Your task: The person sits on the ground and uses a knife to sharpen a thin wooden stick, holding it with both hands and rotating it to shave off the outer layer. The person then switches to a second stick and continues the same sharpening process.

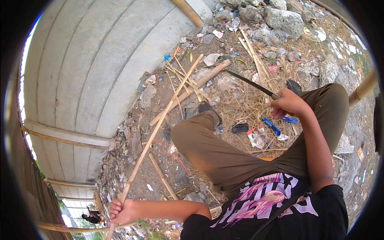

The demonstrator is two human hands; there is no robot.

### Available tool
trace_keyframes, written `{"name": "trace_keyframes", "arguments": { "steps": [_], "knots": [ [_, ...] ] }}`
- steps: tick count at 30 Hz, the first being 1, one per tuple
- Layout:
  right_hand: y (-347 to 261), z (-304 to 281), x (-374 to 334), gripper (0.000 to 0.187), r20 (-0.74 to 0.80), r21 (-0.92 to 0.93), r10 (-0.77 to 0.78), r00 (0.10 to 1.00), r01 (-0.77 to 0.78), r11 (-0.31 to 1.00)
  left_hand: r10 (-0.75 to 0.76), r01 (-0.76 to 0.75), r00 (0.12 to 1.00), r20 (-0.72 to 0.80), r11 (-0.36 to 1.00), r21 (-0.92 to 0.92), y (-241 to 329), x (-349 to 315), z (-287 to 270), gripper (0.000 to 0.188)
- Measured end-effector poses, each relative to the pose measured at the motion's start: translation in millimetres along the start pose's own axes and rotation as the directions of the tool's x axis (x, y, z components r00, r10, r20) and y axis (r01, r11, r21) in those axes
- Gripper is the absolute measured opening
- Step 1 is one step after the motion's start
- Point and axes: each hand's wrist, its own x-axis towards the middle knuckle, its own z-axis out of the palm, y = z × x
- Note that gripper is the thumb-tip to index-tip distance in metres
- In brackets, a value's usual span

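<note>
My left hand is closed round the lower end of a long split bamboo strip. The strip slants away from me to the far middle and crosses over a thick round bamboo pole on the ground. In my right hand is the handle of a long knife. Its dark blade points left and away, with the tip close to the far end of the pole. Thin bamboo strips lie around the pole, and a longer bundle of split pieces rests beyond the blade.
Between my legs lie a blue-handled tool, a black case-like object and a crumpled packet. Large rocks and litter are at the back. A concrete panel wall rises at left; another person is far off at lower left.
</note>
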Motion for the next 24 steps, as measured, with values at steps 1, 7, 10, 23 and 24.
{"name": "trace_keyframes", "arguments": {
  "steps": [1,7,10,23,24],
  "knots": [
    [1,4,3,0.039,0.004,0.19,-0.049,0.999,0.047,0.981,-0.038,0.036,0.997,-0.074,0.999,-0.034,-10,-17,-14,0.053],
    [1,53,36,0.052,-0.176,0.746,-0.131,0.976,0.219,0.629,-0.411,0.38,0.895,-0.173,0.906,-0.188,-47,-123,-28,0.056],
    [-1,53,46,0.027,-0.241,0.863,-0.155,0.958,0.285,0.416,-0.557,0.533,0.827,-0.078,0.82,-0.209,-59,-151,-45,0.055],
    [-160,-58,17,0.026,-0.536,0.805,-0.474,0.698,0.592,-0.038,-0.973,0.421,-0.162,0.167,0.085,0.903,-41,-142,-21,0.058],
    [-186,-72,10,0.026,-0.541,0.788,-0.541,0.644,0.613,-0.057,-0.953,0.403,-0.152,0.262,0.182,0.897,-41,-137,-7,0.056]
  ]
}}
